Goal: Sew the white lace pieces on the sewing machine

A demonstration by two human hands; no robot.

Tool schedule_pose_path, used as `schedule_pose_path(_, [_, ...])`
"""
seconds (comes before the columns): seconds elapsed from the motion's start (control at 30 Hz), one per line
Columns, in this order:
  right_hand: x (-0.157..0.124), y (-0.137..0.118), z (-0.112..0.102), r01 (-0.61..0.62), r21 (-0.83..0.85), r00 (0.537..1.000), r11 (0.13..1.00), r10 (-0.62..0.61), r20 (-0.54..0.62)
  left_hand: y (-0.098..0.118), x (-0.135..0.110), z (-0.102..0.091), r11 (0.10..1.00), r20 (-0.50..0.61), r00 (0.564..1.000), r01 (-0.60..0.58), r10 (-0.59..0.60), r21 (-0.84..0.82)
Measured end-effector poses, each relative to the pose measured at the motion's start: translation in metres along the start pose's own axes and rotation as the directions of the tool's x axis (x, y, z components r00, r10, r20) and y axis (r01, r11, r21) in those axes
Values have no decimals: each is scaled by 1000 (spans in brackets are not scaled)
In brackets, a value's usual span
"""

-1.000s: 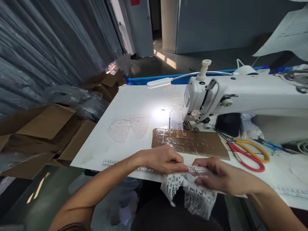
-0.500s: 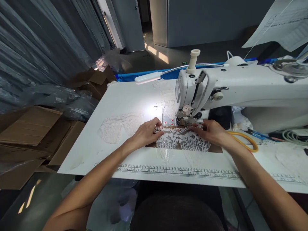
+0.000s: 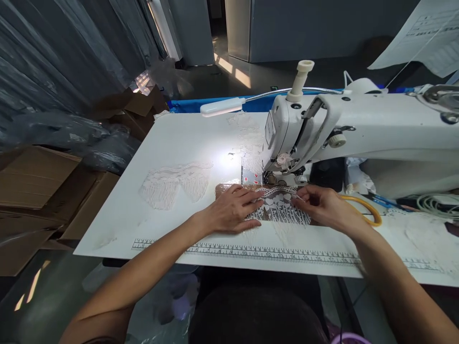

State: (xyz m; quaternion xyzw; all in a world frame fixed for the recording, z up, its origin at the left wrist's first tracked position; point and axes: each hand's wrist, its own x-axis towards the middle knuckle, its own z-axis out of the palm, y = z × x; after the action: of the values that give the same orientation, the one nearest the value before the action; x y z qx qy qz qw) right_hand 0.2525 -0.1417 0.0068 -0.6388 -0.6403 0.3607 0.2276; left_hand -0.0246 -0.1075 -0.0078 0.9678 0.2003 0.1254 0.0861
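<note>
The white tabletop (image 3: 168,138) has a ruler strip (image 3: 247,253) along its near edge. On it — left to right — lie a pale fringed lace piece (image 3: 167,184), flat, and a brown sheet (image 3: 223,189), partly covered by white lace (image 3: 283,206). A sewing machine (image 3: 380,126) stands behind; farther right are a yellow loop handle (image 3: 375,217) and a coiled cord (image 3: 435,204).

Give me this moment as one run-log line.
left hand: spread on white patterned lace; right hand: at lace's right end; beneath lace: shiny brown sheet; beyond: glossy white sewing machine
</note>
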Motion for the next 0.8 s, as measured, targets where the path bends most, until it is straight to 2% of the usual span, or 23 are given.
schedule_pose_path(0.07, [-3,-10,12,-76,247,997,966,70,33,-3,-1,-4,988,-71,994,74,-84,-134])
schedule_pose_path(0.13, [-3,-27,28,-135,450,991,883,123,55,-6,-4,-11,904,-71,970,188,-232,-383])
schedule_pose_path(0.23, [1,-51,49,-130,650,990,749,64,124,-8,-9,-23,587,120,924,327,-364,-740])
schedule_pose_path(0.27, [3,-56,53,-123,674,986,728,15,164,-8,-11,-25,502,180,906,368,-383,-783])
schedule_pose_path(0.3, [5,-58,55,-106,677,982,729,-31,187,-8,-12,-27,461,218,883,411,-416,-786])
schedule_pose_path(0.37, [7,-54,53,-23,582,983,813,-87,161,-6,-14,-29,485,237,822,510,-517,-710])
schedule_pose_path(0.43, [6,-41,48,124,324,991,938,-136,15,-3,-14,-30,535,226,771,591,-596,-604])
schedule_pose_path(0.47, [5,-33,46,202,153,979,967,-195,-64,-2,-14,-31,550,227,754,618,-616,-562])
schedule_pose_path(0.53, [1,-20,44,359,-124,924,925,-371,-95,0,-13,-31,562,245,736,651,-631,-511])
schedule_pose_path(0.63, [-1,-8,50,526,-378,828,762,-560,24,3,-11,-29,561,242,725,664,-645,-494])
schedule_pose_path(0.73, [6,-7,55,546,-535,793,645,-605,80,5,-8,-24,549,180,710,657,-681,-517])
schedule_pose_path(0.8, [14,-7,55,550,-549,786,629,-612,88,4,-8,-20,559,116,696,655,-709,-508])
